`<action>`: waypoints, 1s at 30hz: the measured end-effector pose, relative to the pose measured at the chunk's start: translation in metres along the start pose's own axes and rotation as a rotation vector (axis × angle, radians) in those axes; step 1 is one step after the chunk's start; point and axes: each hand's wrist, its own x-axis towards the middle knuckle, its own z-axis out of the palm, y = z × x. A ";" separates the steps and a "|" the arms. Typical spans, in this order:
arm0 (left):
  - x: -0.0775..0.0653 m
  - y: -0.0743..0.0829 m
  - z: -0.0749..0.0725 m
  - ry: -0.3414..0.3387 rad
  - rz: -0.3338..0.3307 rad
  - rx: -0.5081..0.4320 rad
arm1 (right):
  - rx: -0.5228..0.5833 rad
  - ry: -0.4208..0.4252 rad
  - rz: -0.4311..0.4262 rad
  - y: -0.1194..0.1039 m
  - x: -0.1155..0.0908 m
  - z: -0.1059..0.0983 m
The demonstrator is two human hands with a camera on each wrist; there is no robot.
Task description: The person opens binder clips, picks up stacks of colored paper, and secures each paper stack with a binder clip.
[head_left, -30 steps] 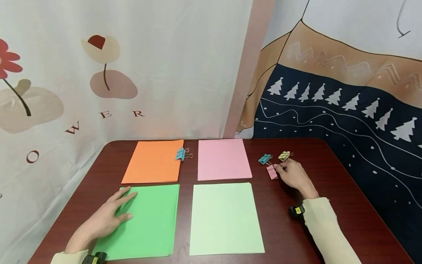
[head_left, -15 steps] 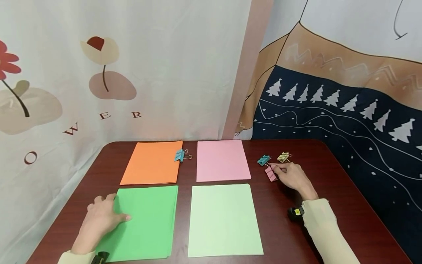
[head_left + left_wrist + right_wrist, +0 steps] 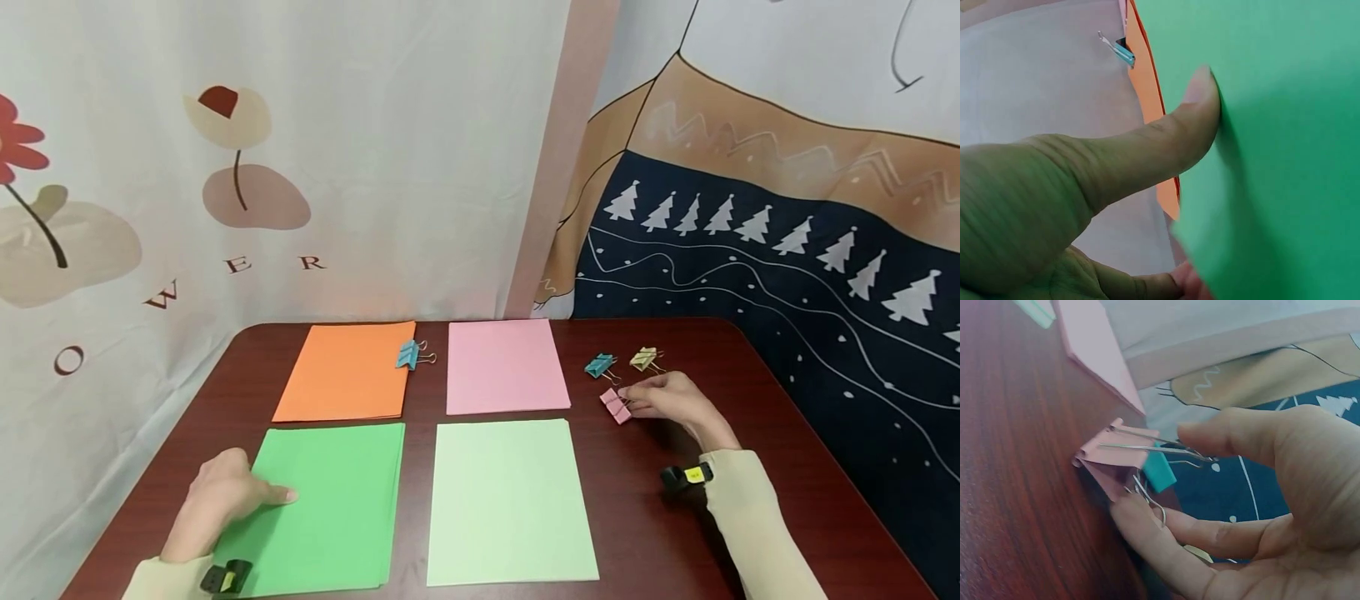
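My left hand (image 3: pixel 220 493) grips the left edge of a stack of bright green paper (image 3: pixel 333 500). In the left wrist view the thumb (image 3: pixel 1185 128) presses on top of the green sheets, and the other fingers curl at the edge, partly hidden. At the right, my right hand (image 3: pixel 678 406) holds a pink binder clip (image 3: pixel 616 407) by its wire handles. The right wrist view has thumb and fingers on either side of the handles, with the clip's body (image 3: pixel 1125 447) pointing away from the palm.
A teal binder clip (image 3: pixel 600 365) and a yellow one (image 3: pixel 646 358) lie beyond the right hand. Orange paper (image 3: pixel 341 375) has a blue binder clip (image 3: pixel 408 354) on its right edge. Pink paper (image 3: pixel 506 367) and pale green paper (image 3: pixel 513 504) lie on the dark red table (image 3: pixel 637 533).
The left fingers, spread on the green paper earlier, have moved back and curled at its left edge. My right hand has drawn the pink clip slightly nearer, away from the teal one.
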 end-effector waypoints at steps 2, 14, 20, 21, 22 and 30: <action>0.000 -0.001 0.000 -0.001 -0.002 -0.007 | 0.028 -0.028 0.008 -0.001 -0.001 -0.002; -0.001 -0.001 0.003 0.021 -0.017 0.004 | -0.144 -0.004 0.010 0.003 -0.002 -0.003; -0.002 -0.005 0.003 -0.034 -0.016 -0.134 | -0.066 -0.011 0.019 0.004 0.004 0.000; -0.001 -0.005 0.003 -0.041 -0.015 -0.156 | -0.064 -0.005 0.014 0.004 0.004 0.000; 0.000 -0.005 0.004 -0.046 -0.012 -0.183 | -0.068 0.008 0.013 0.005 0.004 0.000; 0.001 -0.007 0.013 -0.025 0.052 -0.354 | -0.090 0.087 -0.047 0.009 0.009 -0.002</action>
